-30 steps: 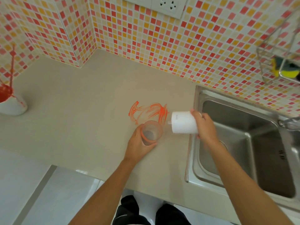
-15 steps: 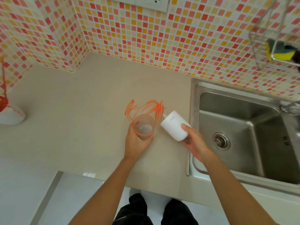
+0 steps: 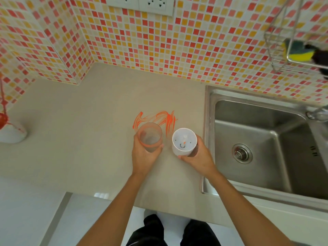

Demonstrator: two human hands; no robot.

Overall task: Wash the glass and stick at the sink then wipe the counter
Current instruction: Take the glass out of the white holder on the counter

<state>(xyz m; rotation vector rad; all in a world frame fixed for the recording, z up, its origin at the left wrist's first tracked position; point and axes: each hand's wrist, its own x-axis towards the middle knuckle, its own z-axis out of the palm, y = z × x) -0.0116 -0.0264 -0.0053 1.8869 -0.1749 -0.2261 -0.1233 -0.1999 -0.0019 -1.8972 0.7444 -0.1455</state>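
Now | L hand [image 3: 142, 157] grips glass [image 3: 150, 136] | R hand [image 3: 197, 157] grips white cup [image 3: 183, 142] upright | both nr orange smear [image 3: 156, 118]

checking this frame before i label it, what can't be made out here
Head view only:
- Faucet: cut off by the right edge; spout unseen.
- Bowl and red stick: cut by the left edge.
- Glass: its base is hidden by the left hand.
- White cup: marks inside too small to identify.
- Sponge: blurred behind the wire rack.
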